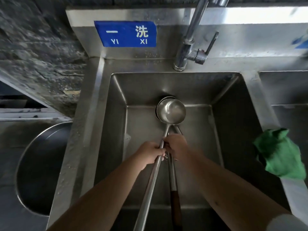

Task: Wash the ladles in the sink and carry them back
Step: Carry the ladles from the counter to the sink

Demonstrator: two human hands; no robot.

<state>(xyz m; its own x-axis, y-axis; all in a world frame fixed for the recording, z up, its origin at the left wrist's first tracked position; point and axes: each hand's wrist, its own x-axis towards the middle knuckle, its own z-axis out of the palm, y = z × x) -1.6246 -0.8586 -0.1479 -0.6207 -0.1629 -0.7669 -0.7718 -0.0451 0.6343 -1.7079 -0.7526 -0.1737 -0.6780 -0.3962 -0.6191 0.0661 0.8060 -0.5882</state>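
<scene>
A steel ladle with a round bowl hangs over the middle of the sink, bowl facing up. My left hand grips its long steel handle. More ladles lie stacked under it; their bowls are mostly hidden, and one has a dark wooden grip near the bottom edge. My right hand curls round those handles, right beside my left hand. No water runs from the tap.
A green cloth lies on the divider at the right, beside a second basin. A large steel bowl sits low at the left. A blue sign is on the backsplash. A dark stone wall is at the far left.
</scene>
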